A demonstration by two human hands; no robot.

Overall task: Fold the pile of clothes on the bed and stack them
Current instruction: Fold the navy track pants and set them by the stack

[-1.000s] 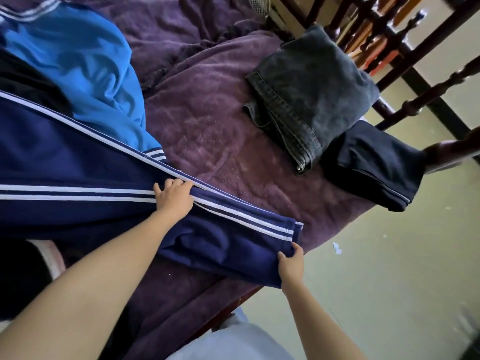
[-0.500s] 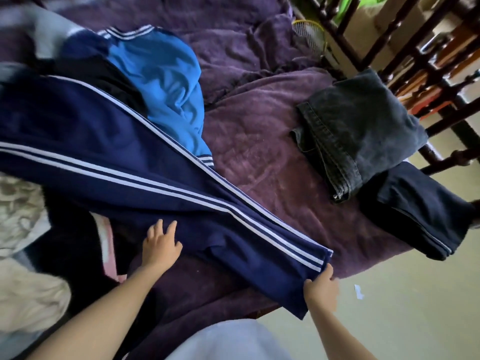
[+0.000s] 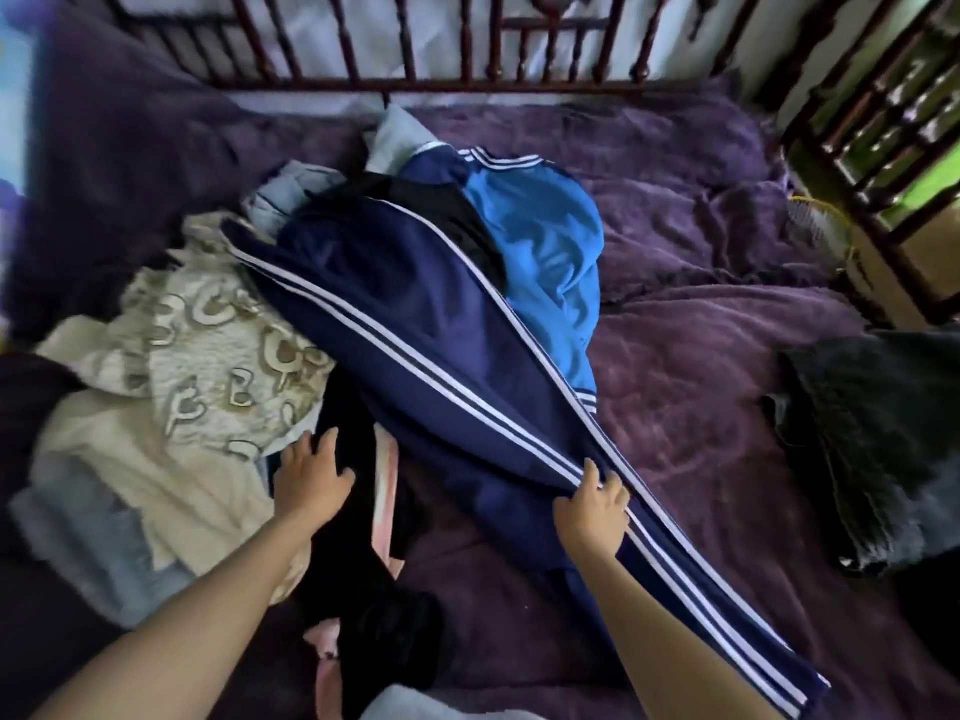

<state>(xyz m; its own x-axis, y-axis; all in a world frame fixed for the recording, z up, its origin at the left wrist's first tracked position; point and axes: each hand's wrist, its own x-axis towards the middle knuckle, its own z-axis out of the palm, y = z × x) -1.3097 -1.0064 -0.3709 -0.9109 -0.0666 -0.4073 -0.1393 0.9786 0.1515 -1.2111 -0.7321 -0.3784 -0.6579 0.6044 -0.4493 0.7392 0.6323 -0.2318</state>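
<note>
1. Cream patterned top (image 3: 208, 356): unfolded, in the heap at the left of the bed (image 3: 701, 407).
2. Left grip (image 3: 311, 475): open, fingers spread, resting on a black garment (image 3: 358, 553) at the heap's near edge. It holds nothing.
3. Track pants (image 3: 441, 356): navy with white stripes, the piece in hand. They lie diagonally, waist up on the heap and hems at the bed's near right edge.
4. Right grip (image 3: 592, 504): on the striped seam at mid-leg, fingers bent. Whether it pinches the cloth or only presses it cannot be told.
5. Blue top (image 3: 545, 252): just behind the waist end, partly beneath it.
6. Folded jeans (image 3: 883, 433): at the right, well apart, probably the stack.

Handling note: draw the waist clear of the heap onto bare blanket. Match the leg seams and smooth them flat before folding hem to waist. Otherwise neighbouring clothes could drag along.
</note>
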